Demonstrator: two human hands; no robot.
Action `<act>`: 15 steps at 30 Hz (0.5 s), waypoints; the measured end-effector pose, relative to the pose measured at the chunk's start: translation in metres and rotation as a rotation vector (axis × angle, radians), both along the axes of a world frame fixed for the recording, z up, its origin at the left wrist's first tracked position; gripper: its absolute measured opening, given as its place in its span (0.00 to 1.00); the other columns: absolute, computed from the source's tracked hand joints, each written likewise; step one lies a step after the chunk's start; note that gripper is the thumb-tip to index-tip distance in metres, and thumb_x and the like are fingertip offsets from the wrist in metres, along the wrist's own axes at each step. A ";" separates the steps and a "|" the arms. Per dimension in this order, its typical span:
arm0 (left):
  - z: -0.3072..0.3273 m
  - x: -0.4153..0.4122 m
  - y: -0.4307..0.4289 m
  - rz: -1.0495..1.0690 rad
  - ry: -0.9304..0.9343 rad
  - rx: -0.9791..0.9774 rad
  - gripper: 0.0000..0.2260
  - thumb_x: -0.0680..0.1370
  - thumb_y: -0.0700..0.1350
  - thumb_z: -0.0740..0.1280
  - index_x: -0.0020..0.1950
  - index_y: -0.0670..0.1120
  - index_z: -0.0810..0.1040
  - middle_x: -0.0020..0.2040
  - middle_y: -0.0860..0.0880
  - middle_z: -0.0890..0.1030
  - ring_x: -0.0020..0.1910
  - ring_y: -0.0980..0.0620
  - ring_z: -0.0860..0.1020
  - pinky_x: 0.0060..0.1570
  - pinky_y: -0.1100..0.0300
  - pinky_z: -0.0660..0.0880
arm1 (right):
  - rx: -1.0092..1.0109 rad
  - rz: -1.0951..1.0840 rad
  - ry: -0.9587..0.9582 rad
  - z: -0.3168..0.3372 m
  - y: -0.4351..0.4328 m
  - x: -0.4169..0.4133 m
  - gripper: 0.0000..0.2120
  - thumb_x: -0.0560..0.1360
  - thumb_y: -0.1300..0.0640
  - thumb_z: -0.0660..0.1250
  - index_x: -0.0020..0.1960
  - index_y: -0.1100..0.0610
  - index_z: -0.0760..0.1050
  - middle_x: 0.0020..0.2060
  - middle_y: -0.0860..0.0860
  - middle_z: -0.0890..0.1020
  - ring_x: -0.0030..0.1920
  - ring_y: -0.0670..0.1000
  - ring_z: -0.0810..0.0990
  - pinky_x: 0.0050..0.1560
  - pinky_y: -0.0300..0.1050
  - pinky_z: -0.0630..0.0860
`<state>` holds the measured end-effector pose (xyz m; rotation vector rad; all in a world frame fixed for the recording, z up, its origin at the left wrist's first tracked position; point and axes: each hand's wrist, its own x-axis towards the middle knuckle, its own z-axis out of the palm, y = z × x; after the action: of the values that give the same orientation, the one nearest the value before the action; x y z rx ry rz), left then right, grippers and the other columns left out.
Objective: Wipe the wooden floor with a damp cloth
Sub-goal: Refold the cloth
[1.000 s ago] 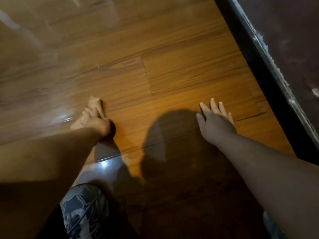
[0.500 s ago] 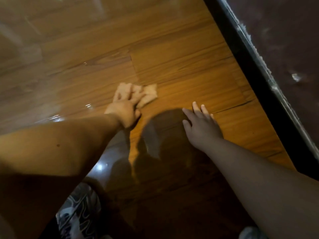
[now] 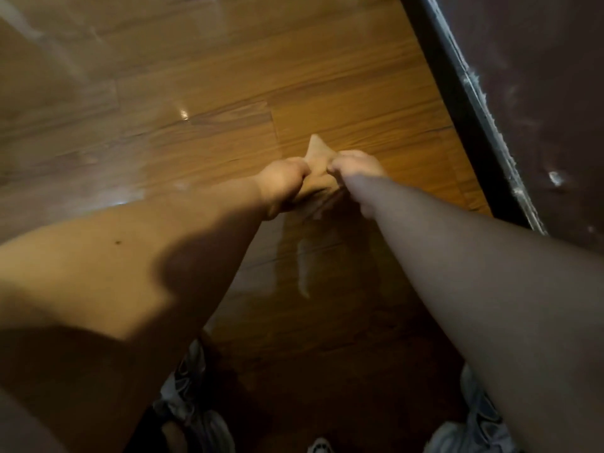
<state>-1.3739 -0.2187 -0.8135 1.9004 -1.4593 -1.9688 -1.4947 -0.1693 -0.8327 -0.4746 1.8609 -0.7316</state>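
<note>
A small tan cloth [image 3: 316, 155] is bunched between both hands above the wooden floor [image 3: 343, 93], one pointed corner sticking up. My left hand [image 3: 281, 181] grips the cloth's left side with curled fingers. My right hand [image 3: 354, 168] grips its right side, knuckles up. The two hands nearly touch. Wet streaks shine on the boards to the left and below the hands. The lower part of the cloth is hidden behind my wrists.
A dark baseboard strip [image 3: 464, 103] runs diagonally along the right, with a dark reddish wall [image 3: 539, 76] behind it. My two sneakers [image 3: 192, 403] [image 3: 470, 429] stand at the bottom of the view.
My left hand slid the cloth rightward across the floor. My right hand lifted off the boards and took hold of the cloth, which is now bunched between both hands.
</note>
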 end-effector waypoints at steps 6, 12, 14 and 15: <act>0.024 0.030 0.010 0.073 0.071 -0.035 0.10 0.82 0.43 0.56 0.45 0.47 0.74 0.37 0.47 0.77 0.32 0.53 0.76 0.31 0.63 0.73 | -0.108 -0.165 -0.481 0.027 0.010 0.018 0.06 0.75 0.63 0.62 0.40 0.59 0.75 0.33 0.54 0.79 0.32 0.54 0.80 0.39 0.48 0.77; 0.021 0.054 0.040 -0.134 -0.012 -0.084 0.12 0.82 0.48 0.57 0.56 0.45 0.77 0.54 0.38 0.80 0.50 0.42 0.81 0.53 0.48 0.79 | 0.094 0.116 -0.533 0.036 0.054 0.034 0.07 0.78 0.58 0.61 0.50 0.59 0.76 0.40 0.56 0.82 0.37 0.56 0.80 0.28 0.44 0.76; 0.035 0.061 0.047 -0.123 -0.018 0.009 0.16 0.81 0.58 0.58 0.53 0.48 0.78 0.48 0.44 0.80 0.43 0.48 0.79 0.42 0.56 0.77 | 0.097 0.094 -0.491 0.046 0.066 0.040 0.06 0.77 0.59 0.64 0.51 0.60 0.77 0.38 0.55 0.84 0.35 0.53 0.83 0.27 0.42 0.77; 0.044 0.065 0.049 -0.135 -0.009 0.077 0.19 0.79 0.62 0.58 0.53 0.49 0.78 0.46 0.46 0.80 0.41 0.50 0.78 0.40 0.59 0.75 | 0.090 0.093 -0.449 0.053 0.070 0.041 0.05 0.77 0.60 0.64 0.49 0.59 0.77 0.36 0.54 0.84 0.33 0.52 0.84 0.28 0.40 0.77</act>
<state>-1.3085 -0.1700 -0.7699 1.8898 -1.5759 -2.1054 -1.4542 -0.0989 -0.7793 -0.3052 1.4346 -0.6288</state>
